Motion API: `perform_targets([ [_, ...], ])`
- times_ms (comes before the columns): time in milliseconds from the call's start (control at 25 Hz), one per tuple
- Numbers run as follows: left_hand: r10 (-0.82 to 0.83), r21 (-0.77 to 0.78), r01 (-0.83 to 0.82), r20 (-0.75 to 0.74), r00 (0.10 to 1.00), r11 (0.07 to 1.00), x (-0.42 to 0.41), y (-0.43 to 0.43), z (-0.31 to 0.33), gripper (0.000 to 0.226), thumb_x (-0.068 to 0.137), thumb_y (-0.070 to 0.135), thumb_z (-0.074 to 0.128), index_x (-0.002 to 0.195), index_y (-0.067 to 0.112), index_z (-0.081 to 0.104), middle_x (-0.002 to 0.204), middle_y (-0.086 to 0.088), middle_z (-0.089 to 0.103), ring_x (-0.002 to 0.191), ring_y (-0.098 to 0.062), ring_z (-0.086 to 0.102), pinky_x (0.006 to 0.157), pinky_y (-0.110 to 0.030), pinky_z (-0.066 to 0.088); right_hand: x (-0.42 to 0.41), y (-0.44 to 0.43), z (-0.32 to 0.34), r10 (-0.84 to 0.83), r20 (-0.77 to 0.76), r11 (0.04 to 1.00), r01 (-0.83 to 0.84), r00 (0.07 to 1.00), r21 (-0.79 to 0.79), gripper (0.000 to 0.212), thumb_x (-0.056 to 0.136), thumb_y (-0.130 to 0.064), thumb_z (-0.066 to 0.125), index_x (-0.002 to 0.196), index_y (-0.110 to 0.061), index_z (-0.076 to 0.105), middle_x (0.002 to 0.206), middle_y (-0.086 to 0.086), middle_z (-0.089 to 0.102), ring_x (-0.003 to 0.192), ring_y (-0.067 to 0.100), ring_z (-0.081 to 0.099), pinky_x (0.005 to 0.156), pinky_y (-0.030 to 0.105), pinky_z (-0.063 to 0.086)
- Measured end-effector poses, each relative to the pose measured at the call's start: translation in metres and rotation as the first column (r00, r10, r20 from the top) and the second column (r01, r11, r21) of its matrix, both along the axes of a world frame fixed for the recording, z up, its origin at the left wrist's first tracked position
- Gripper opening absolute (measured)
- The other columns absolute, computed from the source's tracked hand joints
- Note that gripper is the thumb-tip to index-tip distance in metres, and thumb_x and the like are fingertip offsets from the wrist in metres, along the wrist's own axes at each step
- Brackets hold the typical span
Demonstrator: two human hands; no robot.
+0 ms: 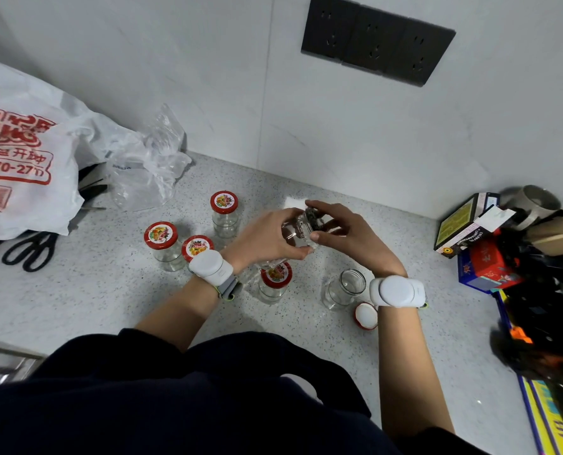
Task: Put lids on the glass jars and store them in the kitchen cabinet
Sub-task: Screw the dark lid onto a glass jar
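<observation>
Glass jar (301,233) held up over the speckled countertop (306,326), tilted, between both hands. Left hand (267,239) wrapped around the jar body, right hand (346,229) closed over its top end where the lid (313,214) sits (blurred, can't tell if it's seated). Four capped jars with red fruit-print lids stand below-left: (224,213), (162,245), (197,247) and (275,282), the last just under the left wrist. One open jar (345,289) stands beside the right wrist, a loose lid (366,316) lying white side up just beside it. Scissors (32,251) and a white plastic bag (24,165) far left, boxes (467,224) at right.
</observation>
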State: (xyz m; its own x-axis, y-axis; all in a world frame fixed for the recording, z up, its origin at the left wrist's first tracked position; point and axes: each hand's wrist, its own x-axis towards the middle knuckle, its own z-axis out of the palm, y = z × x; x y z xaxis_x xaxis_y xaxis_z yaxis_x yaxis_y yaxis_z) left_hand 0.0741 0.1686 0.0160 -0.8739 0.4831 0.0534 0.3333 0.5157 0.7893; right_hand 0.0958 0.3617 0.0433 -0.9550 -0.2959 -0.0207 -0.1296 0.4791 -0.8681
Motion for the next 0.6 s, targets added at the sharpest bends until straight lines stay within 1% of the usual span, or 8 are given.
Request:
perform_targets([
  [80, -0.006, 0.009, 0.006, 0.006, 1.0, 1.0, 0.0, 0.0, 0.0, 0.066, 0.071, 0.034, 0.079, 0.127, 0.012, 0.053, 0.105, -0.001, 0.066, 0.082, -0.01, 0.062, 0.078, -0.019, 0.05, -0.001, -0.001, 0.0, -0.012, 0.001, 1.0, 0.012, 1.0, -0.002, 0.053, 0.079, -0.034, 0.075, 0.129, -0.037, 0.055, 0.115, -0.008, 0.059, 0.097, 0.018, 0.064, 0.09, 0.036, 0.054],
  [120, -0.007, 0.014, 0.007, 0.005, 1.0, 1.0, 0.0, 0.0, 0.001, 0.067, 0.071, 0.034, 0.079, 0.128, 0.013, 0.052, 0.105, -0.001, 0.066, 0.082, -0.01, 0.062, 0.079, -0.021, 0.051, -0.001, -0.001, 0.001, -0.022, 0.0, 1.0, 0.022, 1.0, -0.001, 0.053, 0.078, -0.035, 0.075, 0.128, -0.036, 0.056, 0.112, -0.008, 0.059, 0.094, 0.017, 0.065, 0.088, 0.035, 0.055],
  [240, -0.006, 0.015, 0.006, -0.008, 1.0, 1.0, 0.0, 0.0, 0.001, 0.065, 0.07, 0.036, 0.079, 0.125, 0.015, 0.054, 0.103, 0.001, 0.067, 0.084, -0.011, 0.064, 0.081, -0.025, 0.052, -0.001, -0.004, 0.002, -0.043, -0.009, 0.998, 0.043, 0.999, 0.037, 0.05, 0.077, -0.037, 0.076, 0.123, -0.035, 0.057, 0.107, -0.012, 0.059, 0.082, 0.012, 0.064, 0.081, 0.03, 0.055],
  [400, -0.018, -0.004, 0.018, -0.012, 1.0, 1.0, 0.001, 0.0, 0.001, 0.062, 0.07, 0.037, 0.079, 0.122, 0.015, 0.056, 0.094, 0.003, 0.068, 0.078, -0.009, 0.064, 0.075, -0.024, 0.054, 0.0, -0.007, 0.002, -0.064, -0.015, 0.996, 0.065, 0.998, 0.059, 0.041, 0.078, -0.04, 0.073, 0.115, -0.032, 0.058, 0.101, -0.009, 0.062, 0.069, 0.006, 0.064, 0.073, 0.024, 0.053],
  [480, -0.016, -0.03, 0.015, -0.03, 0.999, 0.999, 0.001, 0.001, 0.002, 0.063, 0.069, 0.039, 0.08, 0.122, 0.016, 0.055, 0.093, 0.004, 0.068, 0.078, -0.008, 0.065, 0.075, -0.024, 0.055, 0.002, -0.011, 0.001, -0.09, -0.029, 0.993, 0.091, 0.996, 0.069, 0.037, 0.08, -0.042, 0.07, 0.112, -0.029, 0.057, 0.095, -0.009, 0.063, 0.064, 0.004, 0.062, 0.069, 0.021, 0.051],
  [600, 0.016, -0.081, -0.023, -0.091, 0.996, 0.996, 0.001, 0.001, 0.003, 0.072, 0.066, 0.043, 0.08, 0.126, 0.02, 0.048, 0.092, 0.006, 0.067, 0.077, -0.007, 0.065, 0.075, -0.027, 0.056, 0.003, -0.017, -0.001, -0.149, -0.056, 0.981, 0.155, 0.987, 0.117, 0.038, 0.08, -0.054, 0.064, 0.107, -0.029, 0.055, 0.088, -0.007, 0.065, 0.061, 0.002, 0.061, 0.067, 0.025, 0.051],
])
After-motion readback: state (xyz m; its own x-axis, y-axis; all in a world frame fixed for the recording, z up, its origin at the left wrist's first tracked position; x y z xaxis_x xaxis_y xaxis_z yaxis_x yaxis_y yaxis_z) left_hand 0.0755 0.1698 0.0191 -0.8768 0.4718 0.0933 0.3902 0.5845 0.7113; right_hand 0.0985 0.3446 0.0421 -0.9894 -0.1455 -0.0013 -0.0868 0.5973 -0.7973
